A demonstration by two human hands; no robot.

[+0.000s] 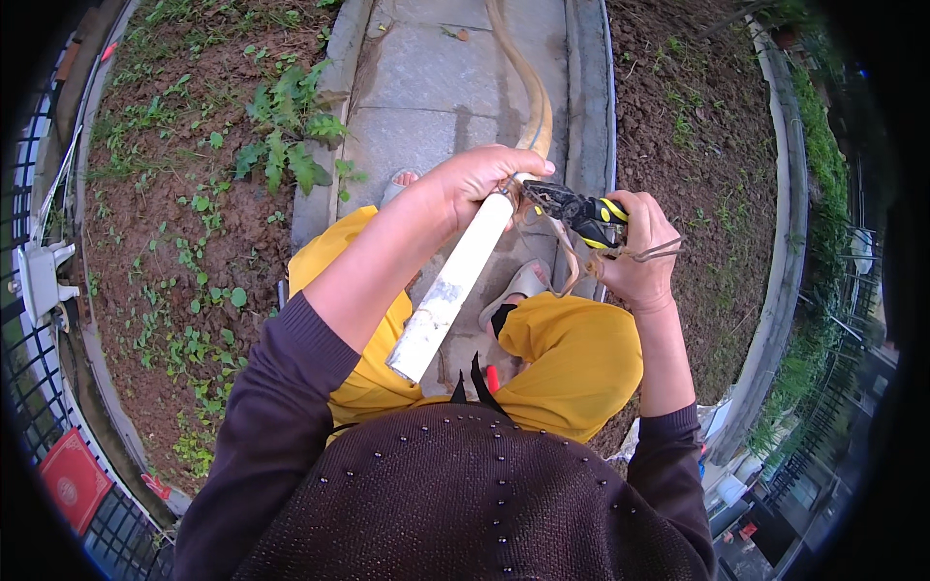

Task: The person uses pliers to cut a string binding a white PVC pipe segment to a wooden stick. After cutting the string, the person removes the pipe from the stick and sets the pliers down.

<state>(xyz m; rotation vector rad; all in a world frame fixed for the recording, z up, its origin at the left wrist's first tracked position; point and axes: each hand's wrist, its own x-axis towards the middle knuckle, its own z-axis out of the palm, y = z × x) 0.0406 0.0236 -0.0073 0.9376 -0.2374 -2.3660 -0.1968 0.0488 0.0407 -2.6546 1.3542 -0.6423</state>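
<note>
Pipe (453, 290), white and stiff, likely light, slants up from the lap, the left hand (480, 179) clamped round its top. Just beside it, the right hand (639, 254) grips pliers (581, 213). Beyond, a soft tan hose (528, 87) bends away; best held near the joint.

Your left hand (480, 179) grips a white plastic pipe (450, 290), matt and scuffed with grey smears. The hose (536, 107) joined to it looks like tan rubbery plastic, smooth with a dull sheen. Your right hand (639, 257) holds pliers (581, 213) with dark matt metal jaws and glossy yellow-and-black plastic grips. Your sleeves are dark knit cloth with small shiny beads; the path (426, 87) is rough grey stone.
</note>
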